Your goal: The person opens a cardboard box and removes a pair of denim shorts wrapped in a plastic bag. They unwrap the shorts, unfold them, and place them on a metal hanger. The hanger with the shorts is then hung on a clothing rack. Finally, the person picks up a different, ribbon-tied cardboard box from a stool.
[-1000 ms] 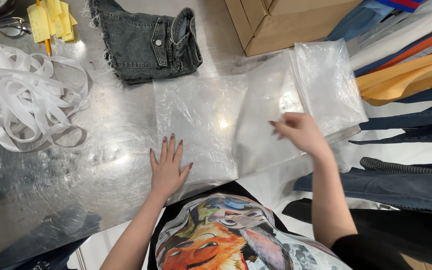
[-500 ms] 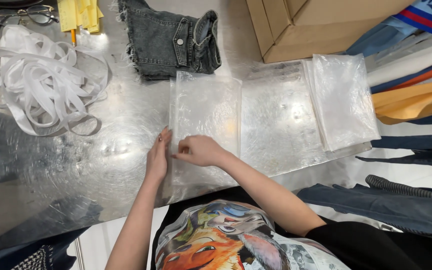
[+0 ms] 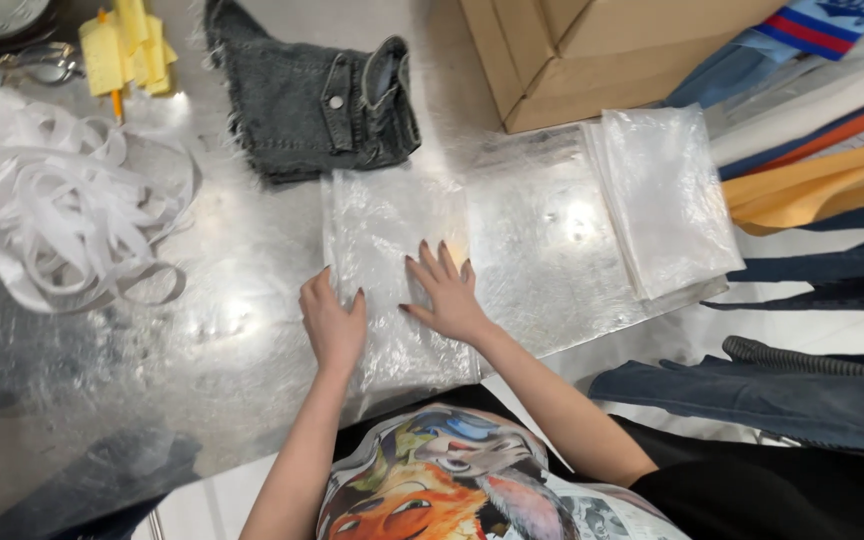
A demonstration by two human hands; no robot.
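The person wore a black top printed across the front with a bright cartoon picture in orange, teal and grey. Both forearms were bare, without sleeves, watch or bracelet. The left hand [image 3: 333, 325] and right hand [image 3: 447, 297] had long nails painted dark.

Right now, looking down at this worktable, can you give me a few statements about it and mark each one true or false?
1. Both hands, left hand and right hand, lie flat on a clear plastic bag. True.
2. The grey denim shorts are inside that bag. False: they lie beyond it, on the table.
3. A cardboard box stands at the far edge. True.
4. The white straps lie to the right of the hands. False: they lie to the left.
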